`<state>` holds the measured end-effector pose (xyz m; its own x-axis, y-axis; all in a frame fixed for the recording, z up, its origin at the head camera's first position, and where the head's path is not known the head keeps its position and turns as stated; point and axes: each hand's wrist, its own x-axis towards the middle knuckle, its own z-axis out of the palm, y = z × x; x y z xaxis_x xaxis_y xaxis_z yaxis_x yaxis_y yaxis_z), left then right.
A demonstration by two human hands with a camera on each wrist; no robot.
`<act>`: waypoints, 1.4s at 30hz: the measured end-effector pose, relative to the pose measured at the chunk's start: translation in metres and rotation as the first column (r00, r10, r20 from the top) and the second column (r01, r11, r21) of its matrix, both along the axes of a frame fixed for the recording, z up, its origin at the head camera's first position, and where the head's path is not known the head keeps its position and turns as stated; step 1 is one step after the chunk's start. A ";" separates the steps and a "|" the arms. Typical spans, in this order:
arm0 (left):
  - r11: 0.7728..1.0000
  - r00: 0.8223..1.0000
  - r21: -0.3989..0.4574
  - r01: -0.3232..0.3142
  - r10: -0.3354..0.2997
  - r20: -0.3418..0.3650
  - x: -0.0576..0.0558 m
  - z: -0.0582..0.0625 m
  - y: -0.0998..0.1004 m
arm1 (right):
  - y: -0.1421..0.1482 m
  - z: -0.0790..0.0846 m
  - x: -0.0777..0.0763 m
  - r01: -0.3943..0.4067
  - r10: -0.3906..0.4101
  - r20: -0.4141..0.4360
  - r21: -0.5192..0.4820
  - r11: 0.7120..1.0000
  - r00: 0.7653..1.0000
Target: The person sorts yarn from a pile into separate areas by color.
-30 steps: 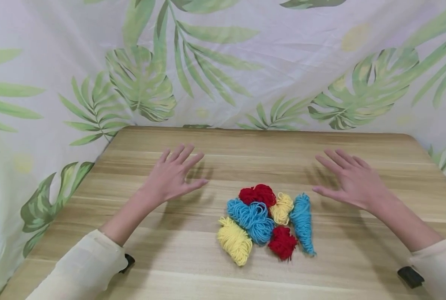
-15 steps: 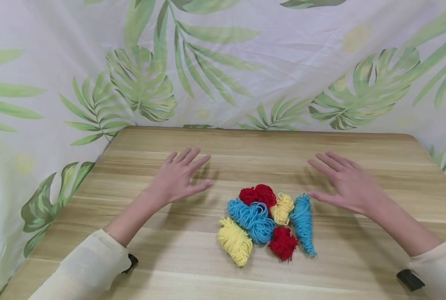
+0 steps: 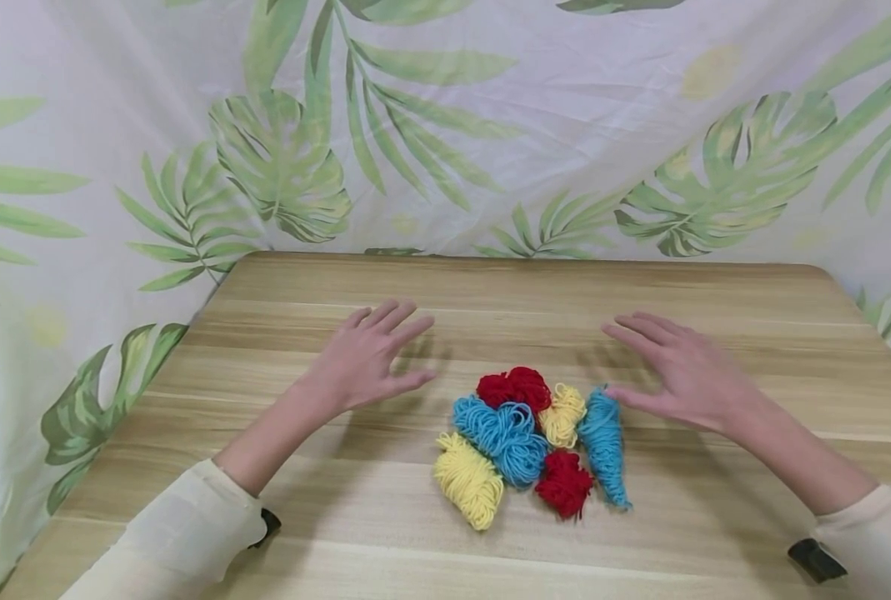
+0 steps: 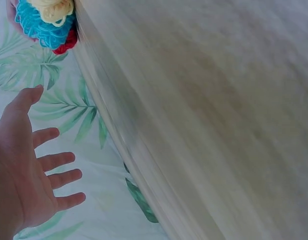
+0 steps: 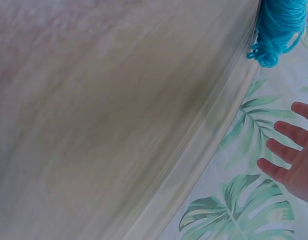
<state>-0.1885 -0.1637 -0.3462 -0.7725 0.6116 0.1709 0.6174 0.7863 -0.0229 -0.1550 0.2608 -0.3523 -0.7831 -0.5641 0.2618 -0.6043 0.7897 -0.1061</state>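
In the head view a cluster of yarn bundles lies on the table: a red one (image 3: 514, 388) at the back, a blue one (image 3: 501, 440) before it, a yellow one (image 3: 469, 482) at the front left, a small yellow one (image 3: 563, 416), a small red one (image 3: 564, 484) and a long blue one (image 3: 604, 448) at the right. My left hand (image 3: 362, 358) hovers left of the cluster, fingers spread, holding nothing. To the right, my right hand (image 3: 688, 371) has its fingers extended and holds nothing; its thumb tip overlaps the top of the long blue bundle, and whether they touch I cannot tell.
The wooden table (image 3: 385, 542) reaches back to a white cloth (image 3: 445, 150) printed with green leaves. Black straps (image 3: 817, 560) show beneath both cream sleeves (image 3: 182, 529).
Both hands have moved inward, the left to the right and the right to the left, and slightly nearer the person. The yarn bundles have stayed in place.
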 end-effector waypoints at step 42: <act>0.943 0.926 0.251 0.219 -0.282 0.250 0.017 0.000 0.034 | -0.008 -0.008 0.013 -0.038 0.083 0.228 -0.197 0.980 0.970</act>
<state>-0.1710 -0.1298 -0.3459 -0.6337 0.7642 0.1205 0.7515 0.5711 0.3303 -0.1419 0.2526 -0.3599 -0.8013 -0.5700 0.1817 -0.5904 0.7041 -0.3946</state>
